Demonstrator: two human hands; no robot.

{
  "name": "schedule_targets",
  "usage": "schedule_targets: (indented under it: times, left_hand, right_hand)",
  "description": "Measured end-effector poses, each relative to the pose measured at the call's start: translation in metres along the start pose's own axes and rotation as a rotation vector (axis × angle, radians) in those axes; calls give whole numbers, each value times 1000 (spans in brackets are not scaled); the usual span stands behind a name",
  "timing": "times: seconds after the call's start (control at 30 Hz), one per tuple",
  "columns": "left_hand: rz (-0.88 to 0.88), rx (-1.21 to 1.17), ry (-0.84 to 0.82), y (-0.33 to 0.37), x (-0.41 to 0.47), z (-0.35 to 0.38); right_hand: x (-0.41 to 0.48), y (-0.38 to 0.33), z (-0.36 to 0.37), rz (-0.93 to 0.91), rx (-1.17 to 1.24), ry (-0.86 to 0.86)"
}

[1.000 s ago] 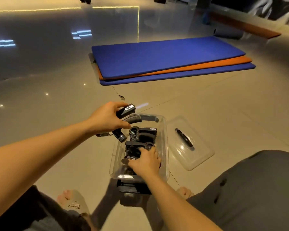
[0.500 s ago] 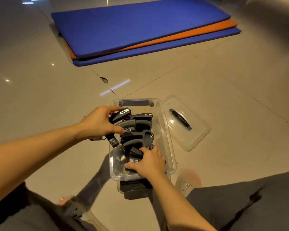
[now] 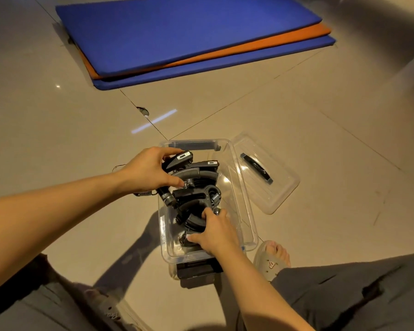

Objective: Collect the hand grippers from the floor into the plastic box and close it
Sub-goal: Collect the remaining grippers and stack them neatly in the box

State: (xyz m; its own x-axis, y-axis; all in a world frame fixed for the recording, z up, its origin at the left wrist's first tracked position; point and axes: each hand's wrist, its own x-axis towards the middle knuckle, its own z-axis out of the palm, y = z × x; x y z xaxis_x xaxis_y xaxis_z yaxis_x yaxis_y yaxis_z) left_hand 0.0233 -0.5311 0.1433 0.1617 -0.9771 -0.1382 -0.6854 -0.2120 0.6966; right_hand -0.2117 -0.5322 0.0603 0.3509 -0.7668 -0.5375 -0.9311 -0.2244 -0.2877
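Observation:
A clear plastic box (image 3: 245,206) stands open on the tiled floor between my feet. Several black hand grippers (image 3: 196,187) with steel springs are piled inside it. My left hand (image 3: 148,172) holds one black hand gripper (image 3: 178,160) with a small display over the box's far left rim, its knurled end (image 3: 165,198) sticking out over the left wall. My right hand (image 3: 216,232) is inside the near half of the box, fingers closed on another black gripper (image 3: 194,223). The clear lid (image 3: 273,187) with a dark handle lies flat on the floor right of the box.
Stacked blue and orange exercise mats (image 3: 189,37) lie on the floor beyond the box. My sandalled right foot (image 3: 273,259) rests beside the box's near right corner, and my knees fill the lower corners. A dark flat object (image 3: 196,271) lies under the box's near end.
My left hand has lowered its gripper from above the far rim down onto the pile. The right hand stays in the box's near half. The camera has tilted down.

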Motion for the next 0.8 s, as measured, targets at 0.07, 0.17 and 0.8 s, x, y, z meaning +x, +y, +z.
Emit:
schedule_targets:
  times: [0.07, 0.17, 0.8]
  left_hand:
    - [3, 0, 6, 0, 0, -2]
    - [12, -11, 12, 3, -1, -5]
    - [197, -123, -54, 34, -10, 4]
  right_hand:
    - [1, 1, 0, -6, -3, 9]
    - [1, 2, 2, -6, 7, 7]
    - [-20, -28, -111, -213, 1130, 98]
